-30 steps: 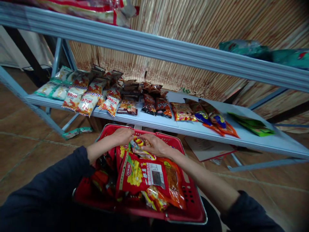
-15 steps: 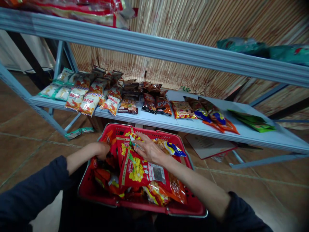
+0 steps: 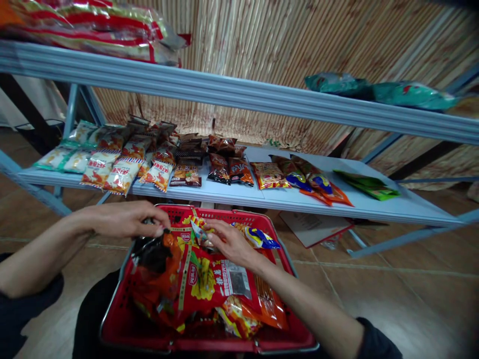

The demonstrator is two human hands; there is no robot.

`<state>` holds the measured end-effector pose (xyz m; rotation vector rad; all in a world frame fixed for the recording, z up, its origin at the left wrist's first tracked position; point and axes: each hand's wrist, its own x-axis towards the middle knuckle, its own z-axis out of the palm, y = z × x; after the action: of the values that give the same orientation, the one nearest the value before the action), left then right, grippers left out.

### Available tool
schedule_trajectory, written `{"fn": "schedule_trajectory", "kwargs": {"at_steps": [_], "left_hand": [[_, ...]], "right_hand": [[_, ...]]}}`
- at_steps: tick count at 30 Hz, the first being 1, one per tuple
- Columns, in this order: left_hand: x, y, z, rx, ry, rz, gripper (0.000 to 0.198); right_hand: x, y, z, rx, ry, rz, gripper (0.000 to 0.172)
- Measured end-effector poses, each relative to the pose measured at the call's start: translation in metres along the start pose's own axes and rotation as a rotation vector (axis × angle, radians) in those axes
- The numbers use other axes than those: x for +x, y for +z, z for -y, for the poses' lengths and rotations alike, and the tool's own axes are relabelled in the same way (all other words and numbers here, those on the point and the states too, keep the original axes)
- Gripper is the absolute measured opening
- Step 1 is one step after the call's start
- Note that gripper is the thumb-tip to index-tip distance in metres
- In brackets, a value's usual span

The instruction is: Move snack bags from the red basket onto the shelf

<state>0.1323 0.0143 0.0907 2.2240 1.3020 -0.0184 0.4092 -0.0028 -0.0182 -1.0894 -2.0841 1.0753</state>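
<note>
A red shopping basket (image 3: pixel 279 248) full of snack packets sits in front of me on the floor. My left hand (image 3: pixel 125 219) is closed in a pinch on the top of a dark orange-and-black snack packet (image 3: pixel 157 259) and holds it up at the basket's left side. My right hand (image 3: pixel 226 242) rests with its fingers closed on a small yellow-and-red packet (image 3: pixel 198 230) near the basket's far rim. Under that hand lies a large red snack bag (image 3: pixel 209 279). A blue-and-yellow packet (image 3: pixel 260 238) lies beside it.
A low pale blue shelf (image 3: pixel 374 207) behind the basket carries rows of snack packets (image 3: pixel 123 164), with green packets (image 3: pixel 364 184) at its right. The upper shelf (image 3: pixel 239 97) holds more bags. Card lies on the tiled floor (image 3: pixel 392 284) under the shelf.
My left hand reached down into the basket's left side, then came up gripping the dark orange packet. My right hand stayed on the small packet. The view shifted right and up.
</note>
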Motion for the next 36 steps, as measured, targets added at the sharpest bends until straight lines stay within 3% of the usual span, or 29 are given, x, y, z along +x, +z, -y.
{"fn": "schedule_trajectory", "kwargs": {"at_steps": [2, 4, 8, 10, 12, 14, 17, 20, 24, 29, 31, 33, 36], "left_hand": [[0.009, -0.005, -0.004, -0.229, 0.102, -0.001, 0.031], [0.022, 0.007, -0.008, -0.357, 0.148, -0.224, 0.032], [0.04, 0.064, -0.023, -0.458, 0.094, -0.613, 0.033], [0.038, 0.093, -0.032, -0.469, 0.147, -0.657, 0.031], [0.033, 0.115, -0.038, -0.527, 0.155, -0.652, 0.029], [0.029, 0.128, -0.043, -0.664, 0.038, -0.716, 0.029], [0.03, 0.139, -0.05, -1.013, -0.194, -0.72, 0.039], [0.036, 0.147, -0.059, -1.291, -0.22, -0.599, 0.04], [0.045, 0.15, -0.063, -1.542, -0.239, -0.741, 0.04], [0.057, 0.151, -0.055, -1.437, -0.261, -0.765, 0.036], [0.059, 0.152, -0.051, -1.328, -0.241, -0.793, 0.031], [0.061, 0.153, -0.049, -1.148, -0.235, -0.886, 0.025], [0.064, 0.154, -0.047, -0.876, -0.23, -1.133, 0.019]], "right_hand": [[0.002, 0.001, 0.007, 0.334, 0.227, -0.014, 0.033], [0.004, 0.002, 0.01, 0.654, 0.445, -0.03, 0.04], [0.003, -0.006, 0.006, 1.025, 0.649, -0.112, 0.047], [-0.004, -0.013, 0.0, 1.058, 0.703, -0.134, 0.043], [-0.012, -0.019, -0.006, 1.042, 0.69, -0.079, 0.039], [-0.021, -0.021, -0.009, 1.033, 0.615, -0.094, 0.04], [-0.028, -0.02, -0.007, 1.041, 0.527, -0.332, 0.061], [-0.028, -0.017, 0.0, 1.027, 0.463, -0.518, 0.074], [-0.031, -0.015, 0.007, 1.04, 0.358, -0.66, 0.074], [-0.039, -0.016, 0.001, 1.158, 0.45, -0.677, 0.036], [-0.041, -0.015, -0.003, 1.179, 0.48, -0.693, 0.031], [-0.042, -0.012, -0.007, 1.147, 0.478, -0.712, 0.033], [-0.043, -0.005, -0.009, 1.079, 0.448, -0.788, 0.032]]}}
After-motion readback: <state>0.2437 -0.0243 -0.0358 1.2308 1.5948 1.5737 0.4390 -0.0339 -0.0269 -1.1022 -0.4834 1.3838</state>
